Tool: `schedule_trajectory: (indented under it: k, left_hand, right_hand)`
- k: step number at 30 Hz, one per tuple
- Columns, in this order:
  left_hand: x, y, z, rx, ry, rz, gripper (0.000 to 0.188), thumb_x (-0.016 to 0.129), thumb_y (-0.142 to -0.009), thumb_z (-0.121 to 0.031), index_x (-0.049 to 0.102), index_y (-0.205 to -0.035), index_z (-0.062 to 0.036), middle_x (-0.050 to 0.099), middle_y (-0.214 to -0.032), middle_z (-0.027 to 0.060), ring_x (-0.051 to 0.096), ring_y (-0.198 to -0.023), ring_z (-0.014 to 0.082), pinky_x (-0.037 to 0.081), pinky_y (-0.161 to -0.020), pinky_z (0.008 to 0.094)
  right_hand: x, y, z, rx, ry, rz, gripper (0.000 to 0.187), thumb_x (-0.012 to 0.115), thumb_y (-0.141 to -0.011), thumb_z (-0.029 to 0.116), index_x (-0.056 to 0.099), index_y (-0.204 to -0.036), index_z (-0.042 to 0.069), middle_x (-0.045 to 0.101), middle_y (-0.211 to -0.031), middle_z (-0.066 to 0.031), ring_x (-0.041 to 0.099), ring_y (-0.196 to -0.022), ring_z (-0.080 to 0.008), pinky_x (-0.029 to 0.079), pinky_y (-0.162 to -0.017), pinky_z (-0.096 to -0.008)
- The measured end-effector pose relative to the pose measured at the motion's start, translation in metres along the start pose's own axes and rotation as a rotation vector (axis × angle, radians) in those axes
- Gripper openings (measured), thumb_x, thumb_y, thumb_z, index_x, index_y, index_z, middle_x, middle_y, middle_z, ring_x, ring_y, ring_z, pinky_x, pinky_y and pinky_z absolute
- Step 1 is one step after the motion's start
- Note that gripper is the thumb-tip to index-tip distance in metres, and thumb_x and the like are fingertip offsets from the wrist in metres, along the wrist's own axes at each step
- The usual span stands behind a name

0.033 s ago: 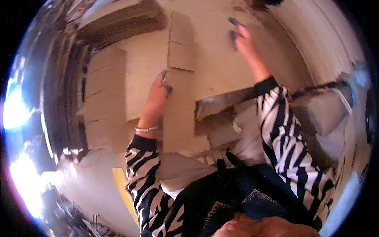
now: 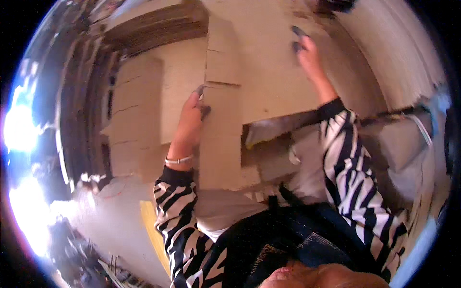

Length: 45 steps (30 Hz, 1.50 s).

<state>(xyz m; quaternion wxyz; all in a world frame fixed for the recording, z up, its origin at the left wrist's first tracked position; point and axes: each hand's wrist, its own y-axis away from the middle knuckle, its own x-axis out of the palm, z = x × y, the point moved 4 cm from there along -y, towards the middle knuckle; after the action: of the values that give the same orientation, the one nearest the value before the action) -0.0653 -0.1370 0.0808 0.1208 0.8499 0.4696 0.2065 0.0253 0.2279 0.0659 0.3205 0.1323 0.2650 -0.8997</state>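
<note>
cardboard strip (image 2: 221, 139) | brown, slit crosswise | lengthwise away from person | over broad tan board (image 2: 269, 81)

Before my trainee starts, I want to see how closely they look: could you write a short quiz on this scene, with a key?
1. Multiple choice: where on the narrow cardboard is the left hand?
A) its top edge
B) its left edge
C) its right edge

2. True or false: the right hand grips the narrow cardboard.

3. Fill in: a pale ____ circles the left wrist.

Key:
1. B.
2. False; that hand is apart from it, off to its right.
3. Bracelet.
</note>
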Motion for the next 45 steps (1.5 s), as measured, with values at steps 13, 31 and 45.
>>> schedule_trajectory:
  k: [13,31,45]
  left_hand:
    - [-0.159,0.191,-0.354,0.784,-1.962,-1.288,0.043,0.05,-0.079,-0.003,0.055,-0.121,-0.0059,0.061,-0.11,0.0152,0.061,-0.097,0.0314,0.048,-0.084,0.0384]
    - [-0.205,0.002,-0.181,0.784,-1.801,-0.817,0.046,0.064,-0.069,-0.016,0.061,-0.112,-0.0021,0.057,-0.125,0.0163,0.054,-0.114,0.0322,0.045,-0.095,0.0485]
    - [-0.118,-0.038,-0.06,0.251,-2.01,-0.666,0.017,0.063,-0.079,-0.019,0.072,-0.093,-0.0135,0.068,-0.102,0.0054,0.062,-0.098,0.0258,0.043,-0.081,0.0513]
  right_hand:
    - [0.051,0.048,0.077,-0.151,0.786,0.646,0.02,0.059,-0.078,0.007,0.057,-0.098,0.006,0.065,-0.088,-0.0183,0.062,-0.087,-0.0394,0.047,-0.072,-0.051]
    - [0.045,0.058,0.082,-0.233,0.813,0.676,0.029,0.057,-0.077,0.004,0.056,-0.106,0.005,0.065,-0.091,-0.0177,0.062,-0.087,-0.0388,0.049,-0.071,-0.0487]
    - [0.06,0.078,0.107,-0.42,0.582,0.563,0.029,0.056,-0.075,0.003,0.059,-0.103,0.008,0.064,-0.081,-0.0159,0.062,-0.078,-0.0372,0.049,-0.066,-0.0467]
